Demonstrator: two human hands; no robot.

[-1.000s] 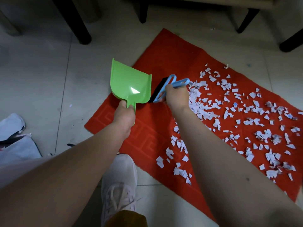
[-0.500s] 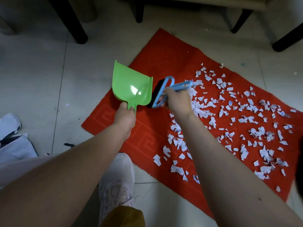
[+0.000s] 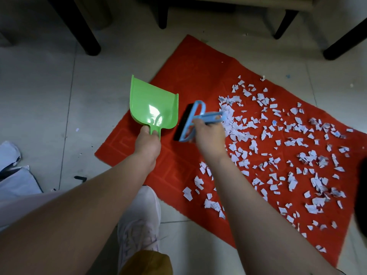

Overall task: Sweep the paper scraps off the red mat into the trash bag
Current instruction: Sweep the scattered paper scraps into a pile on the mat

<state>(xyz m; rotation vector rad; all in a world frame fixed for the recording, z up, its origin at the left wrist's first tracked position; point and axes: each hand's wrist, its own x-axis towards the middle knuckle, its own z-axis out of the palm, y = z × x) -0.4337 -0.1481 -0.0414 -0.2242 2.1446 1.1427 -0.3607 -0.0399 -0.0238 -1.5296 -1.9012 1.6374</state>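
Paper scraps [image 3: 278,147] are lying across the red mat [image 3: 198,76], at three o'clock from the right hand [image 3: 208,135] gripping the blue brush [image 3: 190,124]. The left hand [image 3: 148,143] is gripping the green dustpan [image 3: 153,108], empty, lifted; brushing hard risks scattering scraps onto the floor [image 3: 49,86].

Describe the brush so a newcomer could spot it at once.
Find the red mat on the tiled floor. At its left part, the right hand grips the brush, beside the green dustpan. It alone has a light blue frame and black bristles.
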